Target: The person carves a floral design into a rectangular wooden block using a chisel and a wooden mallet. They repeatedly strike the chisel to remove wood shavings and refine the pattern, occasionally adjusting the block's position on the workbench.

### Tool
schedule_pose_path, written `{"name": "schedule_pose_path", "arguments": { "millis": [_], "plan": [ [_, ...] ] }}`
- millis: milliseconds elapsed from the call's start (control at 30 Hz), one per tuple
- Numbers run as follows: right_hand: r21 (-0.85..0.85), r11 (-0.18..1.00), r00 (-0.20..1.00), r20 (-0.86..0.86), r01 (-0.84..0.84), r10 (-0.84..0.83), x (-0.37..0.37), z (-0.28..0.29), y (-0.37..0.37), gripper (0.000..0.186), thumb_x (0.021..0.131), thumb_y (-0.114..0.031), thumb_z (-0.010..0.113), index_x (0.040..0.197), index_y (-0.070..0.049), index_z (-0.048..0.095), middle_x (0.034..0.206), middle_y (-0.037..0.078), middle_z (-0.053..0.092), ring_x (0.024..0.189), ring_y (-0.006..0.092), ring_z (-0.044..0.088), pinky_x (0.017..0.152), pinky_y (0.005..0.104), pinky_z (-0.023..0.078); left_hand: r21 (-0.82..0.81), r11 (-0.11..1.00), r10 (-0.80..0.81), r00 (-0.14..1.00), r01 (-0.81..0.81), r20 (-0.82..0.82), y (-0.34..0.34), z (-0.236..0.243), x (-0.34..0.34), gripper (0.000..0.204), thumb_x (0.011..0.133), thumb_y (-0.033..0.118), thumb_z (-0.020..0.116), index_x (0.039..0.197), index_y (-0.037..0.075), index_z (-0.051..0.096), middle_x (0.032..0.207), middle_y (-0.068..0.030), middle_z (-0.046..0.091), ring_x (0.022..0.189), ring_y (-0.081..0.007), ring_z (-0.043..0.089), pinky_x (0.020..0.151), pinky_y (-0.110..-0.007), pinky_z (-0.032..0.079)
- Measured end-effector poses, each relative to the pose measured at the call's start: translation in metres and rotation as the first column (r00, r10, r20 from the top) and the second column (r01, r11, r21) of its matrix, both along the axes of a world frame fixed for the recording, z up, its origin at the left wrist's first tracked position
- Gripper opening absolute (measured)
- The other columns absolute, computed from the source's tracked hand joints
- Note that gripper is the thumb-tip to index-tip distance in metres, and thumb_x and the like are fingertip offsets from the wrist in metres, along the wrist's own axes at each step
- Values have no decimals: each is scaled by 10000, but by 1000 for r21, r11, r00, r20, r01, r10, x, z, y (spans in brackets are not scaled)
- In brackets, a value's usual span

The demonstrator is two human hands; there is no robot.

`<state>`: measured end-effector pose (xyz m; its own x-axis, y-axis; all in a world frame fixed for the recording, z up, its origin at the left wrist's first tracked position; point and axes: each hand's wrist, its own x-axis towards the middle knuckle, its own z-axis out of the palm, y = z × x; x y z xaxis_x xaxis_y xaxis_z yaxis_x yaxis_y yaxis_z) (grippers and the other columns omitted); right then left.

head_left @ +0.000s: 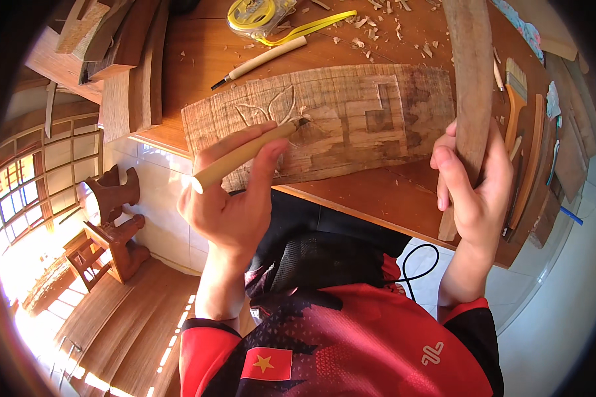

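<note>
On a shaving-strewn table (pixel 198 40) lies a carved plank (pixel 344 122), over which the left hand (pixel 235 198) pinches a chisel (pixel 245 155), likely light and stiff, best held mid-handle, and the right hand (pixel 480 202) encircles a wooden bar (pixel 470 79)

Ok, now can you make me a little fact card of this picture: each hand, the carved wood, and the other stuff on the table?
Left hand: holds a chisel, tip at the board
Right hand: grips a wooden bar
Board: lies on the table, with leaf shapes and a squarish hooked shape carved in it
Beyond the board: another chisel, a tape measure, shavings
To the right: a brush
</note>
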<state>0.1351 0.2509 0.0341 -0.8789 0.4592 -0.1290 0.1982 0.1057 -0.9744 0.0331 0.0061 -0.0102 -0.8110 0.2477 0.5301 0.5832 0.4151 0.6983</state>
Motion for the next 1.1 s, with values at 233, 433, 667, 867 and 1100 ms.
{"name": "schedule_pose_path", "arguments": {
  "millis": [233,433,667,867,1100],
  "plan": [
    [95,993,998,7,-64,63,5,2,2,277,938,-179,760,1082,-6,599,776,1,613,659,52,518,595,229,406,-60,998,-11,998,7,-69,8,5,3,235,817,49,876,1000,41,729,952,-83,787,817,-202,767,706,-287,594],
    [180,966,983,20,-183,183,4,19,3,315,954,-239,724,1100,15,608,768,45,612,686,110,549,624,267,426,-180,981,-94,989,72,-115,8,18,-5,235,805,31,874,984,44,723,908,-80,764,760,-225,735,658,-308,577],
    [264,929,964,1,-258,267,3,31,4,289,945,-189,725,1099,30,616,765,111,627,648,198,601,615,302,465,-204,974,-116,989,95,-94,16,29,-9,211,803,17,865,951,64,722,910,-65,754,774,-220,725,665,-324,567],
    [458,835,931,-45,-303,363,8,46,7,356,935,-245,710,1121,51,639,796,85,647,577,140,562,539,266,422,-205,973,-115,993,105,-40,20,34,-9,195,818,36,849,971,79,736,907,-66,751,769,-241,726,662,-327,562],
    [632,718,821,-220,-291,526,9,64,10,404,892,-248,748,1115,76,660,796,114,671,585,196,613,547,289,459,-417,903,-119,993,101,-17,11,38,-13,152,860,55,782,1009,75,805,883,-39,787,793,-180,749,765,-336,575]
  ]
}}
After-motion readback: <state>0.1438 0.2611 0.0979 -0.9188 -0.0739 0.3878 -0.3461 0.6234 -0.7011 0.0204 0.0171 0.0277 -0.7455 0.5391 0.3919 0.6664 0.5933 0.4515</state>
